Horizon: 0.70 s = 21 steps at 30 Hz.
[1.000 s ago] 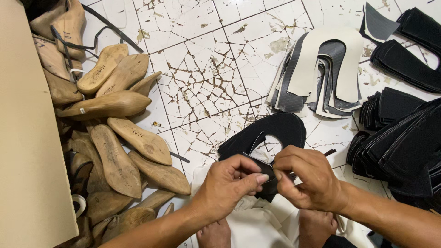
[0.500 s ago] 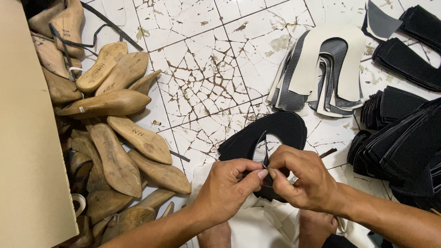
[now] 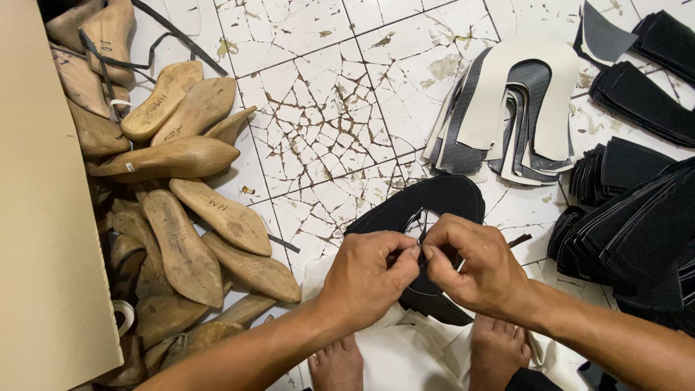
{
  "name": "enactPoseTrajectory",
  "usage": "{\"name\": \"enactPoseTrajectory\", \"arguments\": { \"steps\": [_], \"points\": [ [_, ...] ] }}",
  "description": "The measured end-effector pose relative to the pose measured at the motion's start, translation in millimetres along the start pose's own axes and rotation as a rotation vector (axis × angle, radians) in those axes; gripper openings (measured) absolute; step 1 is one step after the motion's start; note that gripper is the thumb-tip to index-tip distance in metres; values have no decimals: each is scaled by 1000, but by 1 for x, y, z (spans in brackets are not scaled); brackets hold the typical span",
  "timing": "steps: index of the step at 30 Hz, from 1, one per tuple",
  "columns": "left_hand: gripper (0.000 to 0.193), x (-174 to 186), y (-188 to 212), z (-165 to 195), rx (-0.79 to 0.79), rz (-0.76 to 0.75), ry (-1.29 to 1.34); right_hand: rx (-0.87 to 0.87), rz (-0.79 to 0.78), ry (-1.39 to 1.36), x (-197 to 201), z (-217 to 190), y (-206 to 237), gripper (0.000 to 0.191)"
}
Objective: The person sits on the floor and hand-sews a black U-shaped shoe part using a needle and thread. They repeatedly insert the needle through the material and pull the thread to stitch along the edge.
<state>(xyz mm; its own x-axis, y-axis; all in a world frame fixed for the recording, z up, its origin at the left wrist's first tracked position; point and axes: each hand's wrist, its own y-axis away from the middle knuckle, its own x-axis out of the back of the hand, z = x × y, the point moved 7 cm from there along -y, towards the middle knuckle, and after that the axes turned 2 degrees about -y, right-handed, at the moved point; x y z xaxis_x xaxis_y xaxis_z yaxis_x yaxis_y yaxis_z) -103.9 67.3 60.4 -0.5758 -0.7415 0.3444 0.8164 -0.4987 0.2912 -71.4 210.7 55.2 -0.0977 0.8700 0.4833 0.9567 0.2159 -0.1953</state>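
Note:
My left hand [image 3: 365,279] and my right hand [image 3: 474,268] meet fingertip to fingertip over a black U-shaped shoe upper piece [image 3: 427,206] that lies on the cracked white tile floor [image 3: 318,123]. Both hands pinch the inner edge of this black piece near its opening. A small black part between the fingers is mostly hidden. My bare feet [image 3: 499,351] show below the hands, on white sheet material [image 3: 402,355].
A heap of wooden shoe lasts [image 3: 181,217] fills the left side beside a tan board [image 3: 43,217]. A stack of white and grey U-shaped cut pieces [image 3: 507,108] lies further back. Piles of black cut pieces [image 3: 637,217] sit at the right.
The hands have drawn closer together and lowered onto the black upper; the small black piece held up a second ago is now hidden between the pinching fingertips.

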Motion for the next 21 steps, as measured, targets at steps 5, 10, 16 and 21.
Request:
{"name": "enactPoseTrajectory", "arguments": {
  "steps": [5, 10, 16, 21],
  "points": [
    [21, -1, -9, -2, -33, 20, -30, -39, 31, 35, 3, 4, -5, 6],
    [19, -3, -14, 2, -140, 66, -82, -21, 38, 54, 5, 6, -8, 6],
    [20, -4, -20, -2, -58, 12, -60, -43, 17, 13, 7, 10, -8, 5],
    [21, -1, -20, 4, -102, 18, -69, -65, 12, 14, 8, 12, -7, 6]
  ]
}}
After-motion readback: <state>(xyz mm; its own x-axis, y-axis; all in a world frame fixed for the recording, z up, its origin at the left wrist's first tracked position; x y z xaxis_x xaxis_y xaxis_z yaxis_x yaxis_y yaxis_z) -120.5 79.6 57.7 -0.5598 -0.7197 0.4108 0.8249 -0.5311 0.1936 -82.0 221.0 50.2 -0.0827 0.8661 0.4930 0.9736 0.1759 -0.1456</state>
